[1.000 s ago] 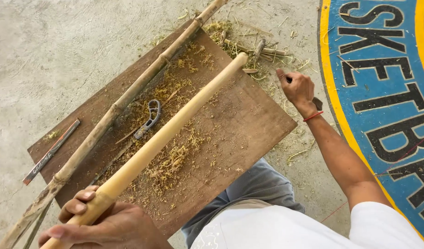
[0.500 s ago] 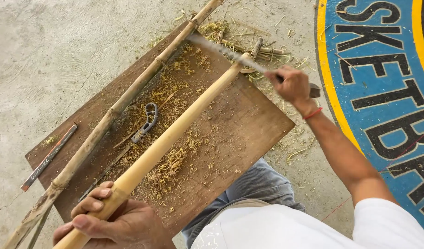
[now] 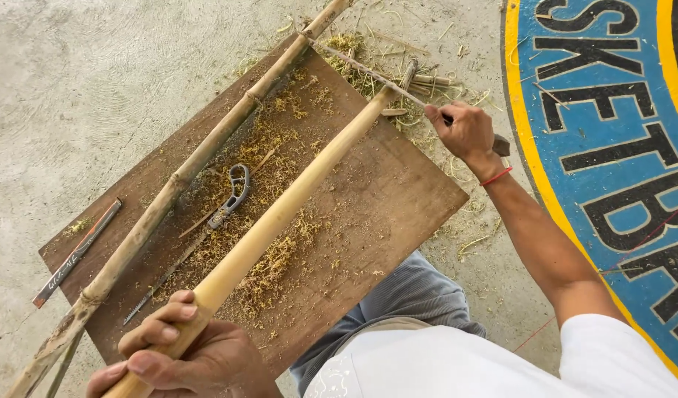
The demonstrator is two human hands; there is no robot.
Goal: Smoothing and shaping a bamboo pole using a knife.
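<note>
Right hand (image 3: 466, 131) out at arm's length, wrist bent, fist clenched round handle of long thin blade (image 3: 368, 72) laid across far tip of peeled bamboo pole (image 3: 280, 214). Left hand (image 3: 188, 354) low near body, fingers wrapped tight round pole's near end. Pole lies diagonal over wooden board (image 3: 398, 199). Beside it: rough bamboo stalk (image 3: 184, 173), small saw (image 3: 214, 221), shavings (image 3: 269, 269), flat metal strip (image 3: 77, 252). Painted blue floor (image 3: 612, 133) at right.
</note>
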